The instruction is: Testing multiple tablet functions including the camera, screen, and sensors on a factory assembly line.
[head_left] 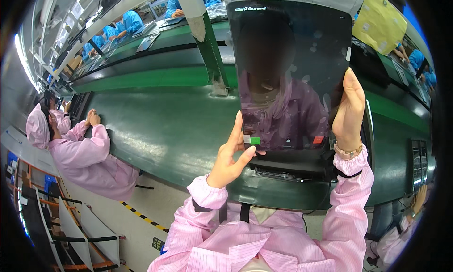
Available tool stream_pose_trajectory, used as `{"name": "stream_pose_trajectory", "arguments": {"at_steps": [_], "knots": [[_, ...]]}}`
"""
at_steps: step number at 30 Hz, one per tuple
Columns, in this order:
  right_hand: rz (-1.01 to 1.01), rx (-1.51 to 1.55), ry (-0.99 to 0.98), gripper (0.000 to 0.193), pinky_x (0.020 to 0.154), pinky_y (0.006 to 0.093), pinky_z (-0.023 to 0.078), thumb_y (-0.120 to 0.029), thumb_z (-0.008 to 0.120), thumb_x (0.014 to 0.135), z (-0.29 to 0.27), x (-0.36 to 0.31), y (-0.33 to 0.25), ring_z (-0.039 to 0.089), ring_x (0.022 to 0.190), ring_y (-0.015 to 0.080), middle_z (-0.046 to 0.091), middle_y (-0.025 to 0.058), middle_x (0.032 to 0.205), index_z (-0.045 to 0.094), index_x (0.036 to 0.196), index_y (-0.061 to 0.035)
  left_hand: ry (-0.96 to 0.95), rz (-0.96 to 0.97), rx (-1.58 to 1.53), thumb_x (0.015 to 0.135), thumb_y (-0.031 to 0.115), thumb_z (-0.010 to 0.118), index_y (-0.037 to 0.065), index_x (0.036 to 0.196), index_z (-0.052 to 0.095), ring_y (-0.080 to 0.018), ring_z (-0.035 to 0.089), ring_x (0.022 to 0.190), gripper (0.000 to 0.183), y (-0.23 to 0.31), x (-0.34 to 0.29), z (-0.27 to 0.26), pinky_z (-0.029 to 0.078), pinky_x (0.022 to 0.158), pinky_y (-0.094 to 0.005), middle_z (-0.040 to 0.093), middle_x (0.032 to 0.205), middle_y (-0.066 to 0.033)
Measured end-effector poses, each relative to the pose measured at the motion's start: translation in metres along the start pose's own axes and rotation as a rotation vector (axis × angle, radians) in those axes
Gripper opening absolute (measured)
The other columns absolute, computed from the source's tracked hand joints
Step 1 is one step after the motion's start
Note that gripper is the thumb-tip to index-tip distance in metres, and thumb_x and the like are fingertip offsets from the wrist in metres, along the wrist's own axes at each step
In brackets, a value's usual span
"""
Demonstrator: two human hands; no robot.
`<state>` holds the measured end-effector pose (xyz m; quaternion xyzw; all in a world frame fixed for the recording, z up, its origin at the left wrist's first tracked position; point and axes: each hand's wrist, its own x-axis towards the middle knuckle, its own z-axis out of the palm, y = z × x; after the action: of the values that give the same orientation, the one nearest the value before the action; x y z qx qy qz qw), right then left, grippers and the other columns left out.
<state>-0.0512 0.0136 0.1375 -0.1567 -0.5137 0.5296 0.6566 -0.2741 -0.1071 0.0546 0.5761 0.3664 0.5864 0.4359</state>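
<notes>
A large dark tablet stands raised before me over the green bench, its glossy screen facing me with small coloured squares along the lower edge. My right hand grips its right side, thumb along the edge. At the lower left corner, my left hand holds it, the thumb at the bottom edge and a finger up the side. The fingers behind the tablet are hidden. Beneath it, a black tray-like fixture lies on the bench.
The green bench runs across, with a chipped green-and-white post behind. At the left, a co-worker in pink leans on the bench. Yellow sheet hangs at upper right; black trays lie at the right. Shelving stands lower left.
</notes>
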Motion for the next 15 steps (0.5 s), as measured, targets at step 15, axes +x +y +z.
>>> {"name": "stream_pose_trajectory", "arguments": {"at_steps": [15], "knots": [[0.02, 0.001, -0.066, 0.03, 0.08, 0.026, 0.047, -0.025, 0.043, 0.098, 0.027, -0.003, -0.011, 0.06, 0.089, 0.0124, 0.064, 0.007, 0.1, 0.057, 0.104, 0.0003, 0.154, 0.07, -0.077, 0.087, -0.006, 0.051, 0.007, 0.146, 0.015, -0.0202, 0.065, 0.078, 0.07, 0.008, -0.009, 0.004, 0.054, 0.069, -0.0303, 0.061, 0.106, -0.0137]]}}
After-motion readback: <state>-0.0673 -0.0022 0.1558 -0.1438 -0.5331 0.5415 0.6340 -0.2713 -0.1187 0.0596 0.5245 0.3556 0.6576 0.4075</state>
